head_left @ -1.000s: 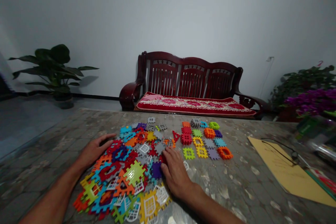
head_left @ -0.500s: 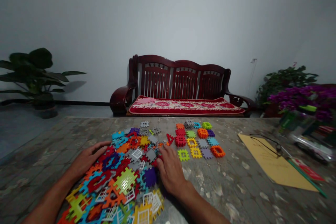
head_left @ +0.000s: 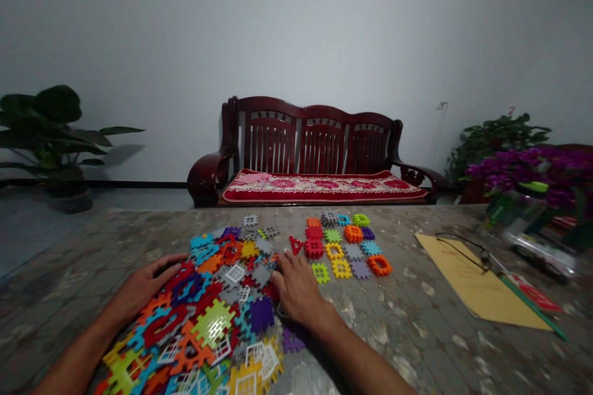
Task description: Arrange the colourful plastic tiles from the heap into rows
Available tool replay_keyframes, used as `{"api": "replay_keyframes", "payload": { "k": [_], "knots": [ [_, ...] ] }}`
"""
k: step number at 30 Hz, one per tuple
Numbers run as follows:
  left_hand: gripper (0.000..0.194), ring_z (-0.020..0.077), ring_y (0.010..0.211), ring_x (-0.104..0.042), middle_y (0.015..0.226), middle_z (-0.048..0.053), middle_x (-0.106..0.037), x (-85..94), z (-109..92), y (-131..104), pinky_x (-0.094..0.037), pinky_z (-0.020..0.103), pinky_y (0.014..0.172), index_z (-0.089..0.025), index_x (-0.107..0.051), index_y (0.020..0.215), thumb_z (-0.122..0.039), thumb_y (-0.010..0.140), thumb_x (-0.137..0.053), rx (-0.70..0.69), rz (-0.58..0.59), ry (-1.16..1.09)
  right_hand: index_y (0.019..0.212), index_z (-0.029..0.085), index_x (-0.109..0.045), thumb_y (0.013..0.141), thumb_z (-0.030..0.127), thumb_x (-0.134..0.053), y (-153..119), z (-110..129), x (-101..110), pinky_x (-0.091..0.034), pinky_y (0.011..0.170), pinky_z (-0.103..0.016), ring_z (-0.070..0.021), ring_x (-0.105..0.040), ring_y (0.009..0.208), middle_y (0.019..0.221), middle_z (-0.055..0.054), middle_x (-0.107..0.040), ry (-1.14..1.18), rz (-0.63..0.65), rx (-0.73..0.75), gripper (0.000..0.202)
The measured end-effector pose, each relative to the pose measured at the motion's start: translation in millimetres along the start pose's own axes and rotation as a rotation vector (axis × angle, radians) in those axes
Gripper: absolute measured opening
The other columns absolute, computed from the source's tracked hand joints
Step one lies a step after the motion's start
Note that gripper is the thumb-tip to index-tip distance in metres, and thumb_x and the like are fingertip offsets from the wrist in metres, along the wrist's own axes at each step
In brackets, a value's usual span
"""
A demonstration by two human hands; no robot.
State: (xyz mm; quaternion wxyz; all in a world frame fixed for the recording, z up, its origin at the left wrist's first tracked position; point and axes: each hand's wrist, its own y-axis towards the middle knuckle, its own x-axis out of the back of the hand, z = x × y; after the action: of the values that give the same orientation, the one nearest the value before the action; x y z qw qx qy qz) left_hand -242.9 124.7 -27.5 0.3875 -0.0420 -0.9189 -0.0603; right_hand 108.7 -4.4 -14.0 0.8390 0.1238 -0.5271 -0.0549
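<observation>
A heap of colourful plastic interlocking pieces point(head_left: 215, 321) covers the table's near left part. My left hand point(head_left: 147, 284) rests at the heap's left edge, its fingertips touching red pieces; whether it grips one cannot be made out. Over the heap's right edge lies my right hand point(head_left: 299, 287), palm down, fingers near small pieces, with what is under them hidden. A purple piece point(head_left: 293, 340) shows beside the right wrist. Right of the heap, separate pieces sit in rough rows, among them a yellow square point(head_left: 341, 268) and an orange ring point(head_left: 380, 265). A red triangular piece point(head_left: 295, 244) lies beyond the right fingertips.
On the right of the stone-patterned table point(head_left: 417, 345) are a yellow envelope point(head_left: 482, 287), glasses point(head_left: 484, 256), a green pencil point(head_left: 532, 307) and a bottle point(head_left: 521, 210). A wooden bench point(head_left: 322, 136) stands beyond the table, with a potted plant point(head_left: 60, 136) at left.
The view has shifted slightly, so the scene sits a little further left. My right hand has moved slightly toward me over the heap's edge, and a purple piece now shows beside its wrist.
</observation>
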Motion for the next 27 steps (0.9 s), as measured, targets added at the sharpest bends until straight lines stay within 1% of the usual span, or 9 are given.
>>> {"api": "replay_keyframes", "payload": {
  "k": [3,6,8,11,13,15,17,21,27],
  "knots": [
    [0.068,0.0370,0.118,-0.073,0.128,0.013,-0.079,-1.1,6.4,3.2,-0.056,0.047,0.103,-0.019,-0.079,0.121,-0.068,0.080,-0.056,-0.003,-0.007,0.010,0.134,0.026,-0.067,0.099,0.022,-0.053,-7.8,-19.8,14.0,-0.045,0.110,-0.043,-0.0261,-0.060,0.128,0.141,-0.008,-0.067,0.078,-0.054,0.079,0.037],
    [0.071,0.0371,0.118,-0.073,0.128,0.013,-0.079,-1.5,9.7,5.4,-0.056,0.048,0.104,-0.019,-0.080,0.119,-0.071,0.077,-0.056,0.020,-0.018,0.011,0.128,0.025,-0.069,0.090,0.008,-0.053,-16.5,-57.2,30.7,-0.046,0.108,-0.039,-0.0235,-0.062,0.122,0.130,-0.006,-0.073,0.073,-0.181,0.084,0.045],
    [0.074,0.0373,0.117,-0.074,0.128,0.013,-0.079,-0.9,8.7,5.7,-0.056,0.048,0.103,-0.020,-0.081,0.119,-0.073,0.074,-0.057,0.034,-0.017,0.002,0.129,0.023,-0.069,0.086,0.006,-0.052,-23.4,-89.2,43.9,-0.044,0.109,-0.041,-0.0248,-0.061,0.122,0.130,-0.008,-0.072,0.010,-0.296,0.014,0.049],
    [0.077,0.0383,0.119,-0.073,0.128,0.013,-0.079,1.1,4.4,5.1,-0.055,0.048,0.104,-0.021,-0.081,0.117,-0.076,0.070,-0.057,0.051,-0.005,-0.007,0.133,0.021,-0.067,0.086,0.013,-0.054,-36.8,-137.3,64.1,-0.041,0.112,-0.044,-0.0283,-0.056,0.128,0.136,-0.010,-0.067,-0.117,-0.423,-0.143,0.049],
    [0.079,0.0389,0.121,-0.072,0.129,0.013,-0.078,2.1,2.4,5.1,-0.053,0.049,0.106,-0.020,-0.081,0.118,-0.076,0.069,-0.057,0.061,0.001,-0.002,0.139,0.020,-0.062,0.087,0.020,-0.055,-47.1,-162.7,74.1,-0.039,0.113,-0.045,-0.0308,-0.053,0.131,0.141,-0.012,-0.064,-0.208,-0.463,-0.301,0.052],
    [0.079,0.0391,0.121,-0.072,0.128,0.013,-0.079,2.0,2.7,6.1,-0.054,0.049,0.106,-0.021,-0.082,0.117,-0.077,0.068,-0.057,0.063,-0.003,0.000,0.143,0.018,-0.059,0.089,0.026,-0.056,-56.2,-180.0,79.2,-0.039,0.113,-0.045,-0.0325,-0.051,0.133,0.143,-0.014,-0.061,-0.264,-0.465,-0.438,0.055],
    [0.077,0.0392,0.117,-0.073,0.125,0.012,-0.080,1.0,5.0,7.6,-0.055,0.050,0.103,-0.022,-0.082,0.115,-0.077,0.067,-0.058,0.060,-0.017,0.002,0.145,0.017,-0.056,0.090,0.031,-0.056,-62.0,-189.4,79.9,-0.038,0.114,-0.044,-0.0324,-0.052,0.133,0.145,-0.015,-0.059,-0.285,-0.436,-0.515,0.057],
    [0.070,0.0372,0.111,-0.076,0.121,0.012,-0.081,-0.9,7.2,6.8,-0.058,0.047,0.098,-0.022,-0.083,0.113,-0.074,0.071,-0.059,0.031,-0.042,0.009,0.150,0.017,-0.049,0.090,0.033,-0.057,-63.3,-194.1,76.9,-0.038,0.113,-0.041,-0.0319,-0.053,0.133,0.146,-0.016,-0.058,-0.302,-0.379,-0.580,0.062],
    [0.069,0.0343,0.112,-0.076,0.125,0.015,-0.080,1.1,-10.0,-3.8,-0.057,0.043,0.100,-0.018,-0.080,0.117,-0.069,0.075,-0.058,0.036,-0.003,0.000,0.151,0.010,-0.046,0.094,0.031,-0.055,-59.6,-194.2,77.2,-0.042,0.108,-0.039,-0.0322,-0.057,0.130,0.142,-0.020,-0.060,-0.359,-0.317,-0.613,0.062]
  ]
}}
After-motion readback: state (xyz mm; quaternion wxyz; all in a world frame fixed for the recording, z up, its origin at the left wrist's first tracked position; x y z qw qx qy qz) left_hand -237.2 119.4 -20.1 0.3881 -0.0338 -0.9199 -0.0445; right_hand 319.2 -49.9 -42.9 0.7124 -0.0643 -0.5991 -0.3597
